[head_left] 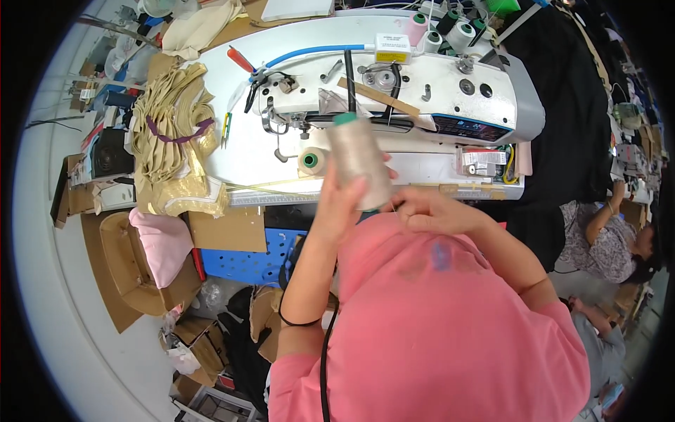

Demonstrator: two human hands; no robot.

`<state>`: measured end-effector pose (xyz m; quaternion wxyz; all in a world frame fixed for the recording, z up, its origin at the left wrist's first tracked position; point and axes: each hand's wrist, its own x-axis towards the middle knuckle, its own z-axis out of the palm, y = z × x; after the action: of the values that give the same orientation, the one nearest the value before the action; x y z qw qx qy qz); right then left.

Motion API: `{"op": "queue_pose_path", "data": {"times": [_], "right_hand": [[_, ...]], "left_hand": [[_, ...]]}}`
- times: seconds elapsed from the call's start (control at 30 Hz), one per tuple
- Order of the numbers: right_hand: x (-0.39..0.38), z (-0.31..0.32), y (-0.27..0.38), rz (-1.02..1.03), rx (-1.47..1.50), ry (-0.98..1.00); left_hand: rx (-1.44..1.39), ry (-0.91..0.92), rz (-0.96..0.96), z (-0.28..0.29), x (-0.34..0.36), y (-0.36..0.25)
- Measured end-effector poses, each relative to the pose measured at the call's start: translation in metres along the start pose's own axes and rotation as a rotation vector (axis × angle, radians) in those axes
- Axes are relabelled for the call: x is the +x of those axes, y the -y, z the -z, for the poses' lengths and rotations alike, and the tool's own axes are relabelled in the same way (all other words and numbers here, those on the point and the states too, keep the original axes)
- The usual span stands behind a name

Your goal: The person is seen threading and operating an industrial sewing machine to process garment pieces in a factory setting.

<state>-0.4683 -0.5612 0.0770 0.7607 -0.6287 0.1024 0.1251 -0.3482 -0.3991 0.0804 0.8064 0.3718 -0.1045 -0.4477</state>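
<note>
My left hand [342, 205] grips a large cone of beige thread [361, 163] with a green top, held upright but leaning a little, in front of my chest. The cone is slightly blurred. Just right of its base is my right hand [430, 209], its fingers curled together in a pinch; what they hold, if anything, is too small to make out. Behind the cone stands a white sewing machine [436, 98]. A smaller beige thread spool [311, 162] with a green core rests on the table [235, 165] to the left of the cone.
Stacked tan fabric pieces [169, 126] lie at the table's left. Several thread cones [460, 34] stand at the back right. Near the front right edge sits a small clear box [485, 162]. Below are a blue perforated crate [246, 261] and a cardboard box [130, 271] with pink cloth.
</note>
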Motion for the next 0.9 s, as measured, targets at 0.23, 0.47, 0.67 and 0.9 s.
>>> {"op": "queue_pose_path", "data": {"times": [0.23,0.47,0.67,0.9], "right_hand": [[-0.04,0.038,0.001,0.195,0.136,-0.2],[-0.017,-0.006,0.011,0.067,0.317,0.196],[-0.049,0.034,0.021,0.15,-0.004,0.09],[-0.05,0.051,0.051,0.647,0.832,0.133]], "left_hand": [[-0.178,-0.107,-0.094,-0.002,-0.006,0.001],[-0.041,-0.165,-0.184,-0.047,-0.01,0.017],[0.101,-0.345,-0.318,-0.05,-0.032,0.006],[0.063,-0.335,-0.239,-0.054,-0.044,0.015]]}}
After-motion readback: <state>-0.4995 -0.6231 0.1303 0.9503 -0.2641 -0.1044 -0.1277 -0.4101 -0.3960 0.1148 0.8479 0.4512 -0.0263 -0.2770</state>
